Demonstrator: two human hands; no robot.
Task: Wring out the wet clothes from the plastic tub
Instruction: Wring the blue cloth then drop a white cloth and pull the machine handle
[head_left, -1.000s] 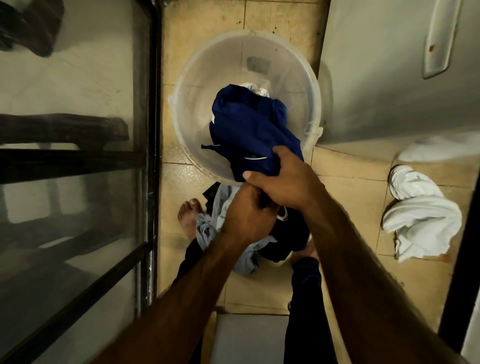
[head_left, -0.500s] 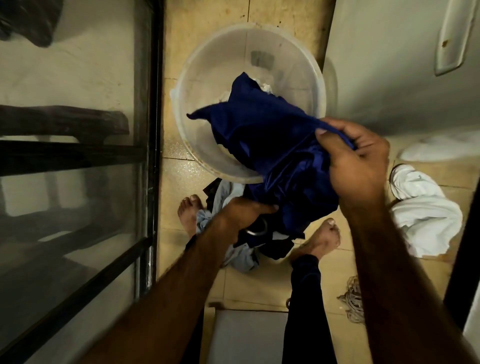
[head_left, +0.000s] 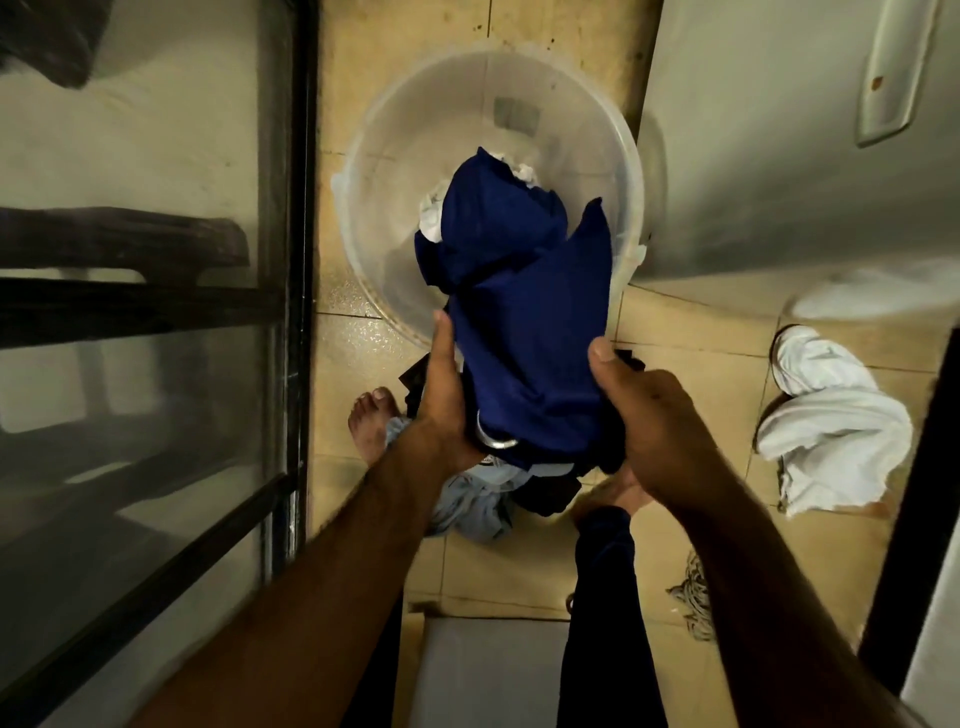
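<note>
- Two hands hold one dark blue garment (head_left: 524, 312) from either side, above the near rim of a clear plastic tub (head_left: 374, 208).
- Left hand (head_left: 447, 410): grip closed on the garment's left edge, thumb lying straight up along the cloth and fingers hidden beneath it.
- Right hand (head_left: 654, 431): grip closed on the right side, thumb raised against the cloth and fingers curled out of sight behind it.
- The garment is bunched into a thick, creased bundle. Its upper part reaches into the tub and its lower part is gathered between the hands. A silver ring-shaped piece shows at the lower edge.
- White cloth (head_left: 430, 218) lies in the tub behind the blue fabric.
- The tub stands on a tiled floor (head_left: 675, 322).
- A heap of pale blue and dark clothes (head_left: 467, 499) lies on the floor below the hands, beside a bare foot (head_left: 371, 421).
- A white cloth (head_left: 831, 431) lies crumpled on the floor, well to the right.
</note>
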